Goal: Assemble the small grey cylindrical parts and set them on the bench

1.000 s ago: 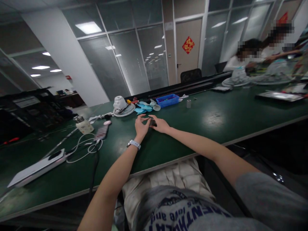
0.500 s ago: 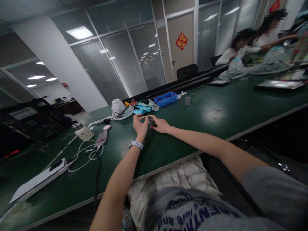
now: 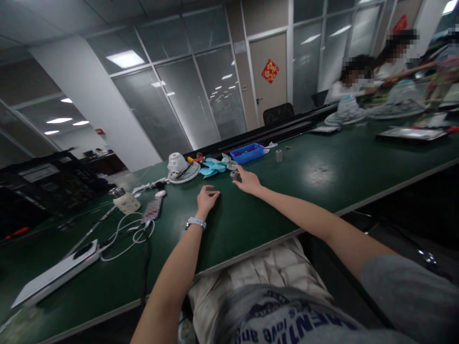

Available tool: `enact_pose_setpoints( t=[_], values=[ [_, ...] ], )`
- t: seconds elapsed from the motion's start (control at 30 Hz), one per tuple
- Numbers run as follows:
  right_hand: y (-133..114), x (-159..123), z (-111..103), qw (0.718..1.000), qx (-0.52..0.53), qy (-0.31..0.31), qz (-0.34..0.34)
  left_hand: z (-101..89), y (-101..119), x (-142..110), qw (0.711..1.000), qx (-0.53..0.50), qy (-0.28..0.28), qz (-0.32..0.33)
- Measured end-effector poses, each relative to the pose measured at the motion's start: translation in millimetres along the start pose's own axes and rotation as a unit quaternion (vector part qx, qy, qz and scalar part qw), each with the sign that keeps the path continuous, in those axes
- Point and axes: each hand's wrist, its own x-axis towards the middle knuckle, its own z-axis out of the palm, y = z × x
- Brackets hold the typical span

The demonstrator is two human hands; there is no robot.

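Grasping a small grey cylinder [image 3: 234,176], the right hand [image 3: 248,181] is apart from the left hand [image 3: 207,198], released and loosely curled. Green table [image 3: 236,224] stretches to its near edge; light-blue blades [image 3: 213,167], a blue bin [image 3: 250,156] and white fan housing [image 3: 177,163] crowd ahead, cables [image 3: 153,233] leftward.

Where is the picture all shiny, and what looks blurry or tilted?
In the head view, glare whitens the green table to the right of the right hand; in that view, the white domes at far right are blurred, and the small grey cylinder in the right hand is too soft for detail; also in the head view, the pillar leans.
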Motion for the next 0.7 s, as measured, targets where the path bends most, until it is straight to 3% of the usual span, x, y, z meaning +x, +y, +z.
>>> enact_pose_setpoints(
  t=[0.13,0.23,0.33,0.57,0.7],
  values=[
    [49.1,8.9,-27.5,0.987,-0.078,0.057,0.127,-2.5,4.4,-3.4,1.0,0.011,-0.01,0.012],
    [88.0,9.2,-44.3,0.969,-0.114,0.067,0.207,-1.5,3.9,-3.6,1.0,0.001,-0.006,0.005],
    [112.1,7.8,-53.0,0.949,-0.133,0.069,0.279,1.7,0.3,-1.0,0.999,-0.021,0.019,-0.016],
    [121.2,9.0,-50.0,0.931,-0.118,0.052,0.342,3.4,-9.0,6.0,0.99,-0.028,0.107,-0.09],
    [102.2,8.4,-52.1,0.939,-0.134,0.146,0.281,1.5,-8.4,6.1,0.982,-0.02,0.145,-0.118]
  ],
)
